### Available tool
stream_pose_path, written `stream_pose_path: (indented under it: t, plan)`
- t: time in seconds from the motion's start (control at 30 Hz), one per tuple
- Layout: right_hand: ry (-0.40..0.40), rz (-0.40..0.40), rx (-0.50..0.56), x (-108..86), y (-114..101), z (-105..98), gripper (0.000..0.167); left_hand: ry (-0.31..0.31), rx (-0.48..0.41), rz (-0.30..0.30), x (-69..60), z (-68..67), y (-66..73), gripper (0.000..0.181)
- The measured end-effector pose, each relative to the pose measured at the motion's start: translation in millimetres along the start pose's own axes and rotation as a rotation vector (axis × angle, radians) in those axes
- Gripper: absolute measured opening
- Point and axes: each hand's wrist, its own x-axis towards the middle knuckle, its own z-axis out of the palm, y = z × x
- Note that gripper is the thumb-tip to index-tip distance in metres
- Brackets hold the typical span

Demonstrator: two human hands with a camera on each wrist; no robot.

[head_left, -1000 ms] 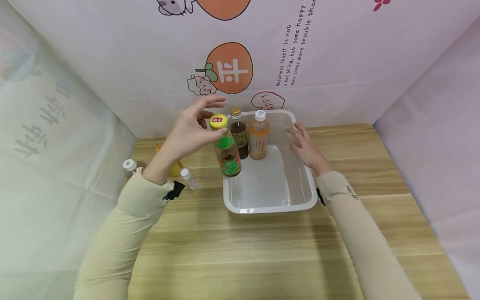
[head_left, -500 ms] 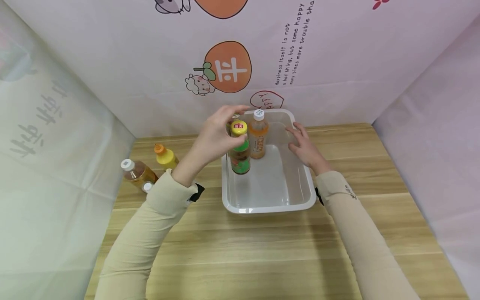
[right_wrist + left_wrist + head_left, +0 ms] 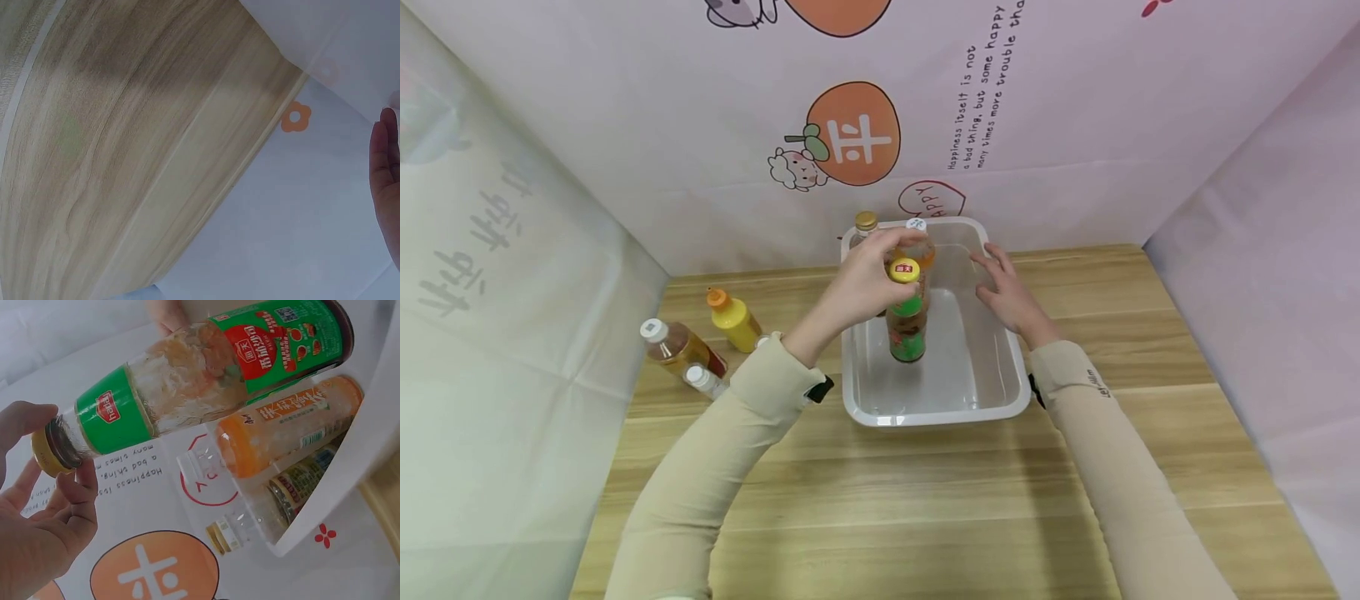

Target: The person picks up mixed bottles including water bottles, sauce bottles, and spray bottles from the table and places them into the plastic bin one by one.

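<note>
My left hand [image 3: 865,283] pinches a glass sauce bottle [image 3: 907,327] by its yellow cap and neck. The bottle, with green labels, is upright inside the light grey plastic tub [image 3: 940,419]; whether its base touches the floor I cannot tell. Behind it stand an orange drink bottle [image 3: 281,428] with a white cap and a dark bottle [image 3: 294,487] with a gold cap, both partly hidden by my hand in the head view. My right hand [image 3: 1011,300] rests on the tub's right rim, fingers fairly straight and holding nothing.
Left of the tub on the wooden table [image 3: 880,500] stand a brown drink bottle [image 3: 681,346], a yellow squeeze bottle [image 3: 737,323] and a small white-capped bottle [image 3: 703,381]. Another white cap [image 3: 763,340] peeks from behind my left sleeve. Printed cloth walls surround the table.
My left hand has carried the sauce bottle rightward from the tub's left edge to nearer its middle, also slightly toward me. My right hand stays on the rim.
</note>
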Motion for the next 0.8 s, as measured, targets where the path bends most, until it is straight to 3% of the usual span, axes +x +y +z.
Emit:
stream_pose_path:
  t: [0.17,0.53,0.8]
  plan:
    - [-0.007,0.009,-0.011,0.1,-0.7,-0.4,0.058,-0.007,0.012,-0.018,10.2,5.0,3.4,0.056]
    - [-0.008,0.031,-0.004,1.4,-0.4,0.9,0.058,0.003,0.089,-0.128,32.2,16.3,6.0,0.054]
    - [0.002,0.030,-0.009,-0.2,-1.9,-0.4,0.058,0.095,0.021,-0.189,46.3,24.7,2.4,0.052]
